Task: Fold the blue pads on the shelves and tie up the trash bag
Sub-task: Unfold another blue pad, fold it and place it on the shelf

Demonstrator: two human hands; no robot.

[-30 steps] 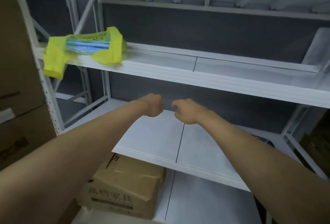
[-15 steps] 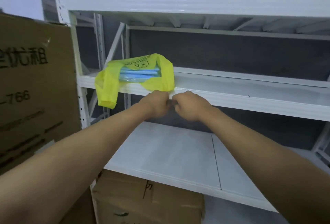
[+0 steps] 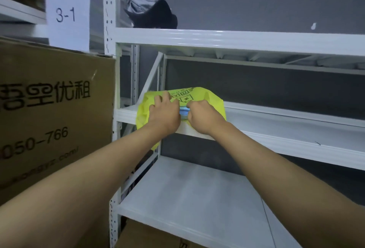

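Observation:
A yellow trash bag (image 3: 214, 99) with black print lies on the left end of the middle white shelf (image 3: 286, 127), part of it hanging over the front edge. Folded blue pads (image 3: 183, 112) show as a thin strip through the bag's mouth, between my hands. My left hand (image 3: 165, 110) rests on the bag's left side with fingers spread over the plastic. My right hand (image 3: 201, 115) is curled at the bag's opening, fingers closed on the plastic next to the pads. Most of the pads are hidden by my hands and the bag.
A large brown cardboard box (image 3: 49, 113) stands close on the left. A grey and black bundle of cloth (image 3: 152, 11) sits on the top shelf (image 3: 237, 39). A white lower shelf (image 3: 197, 204) lies below, another carton (image 3: 146, 236) under it. A paper sign reads 3-1 (image 3: 66, 15).
Both hands rose from in front of the lower shelf to the middle shelf and moved left onto the yellow bag. The view tilted upward and closer.

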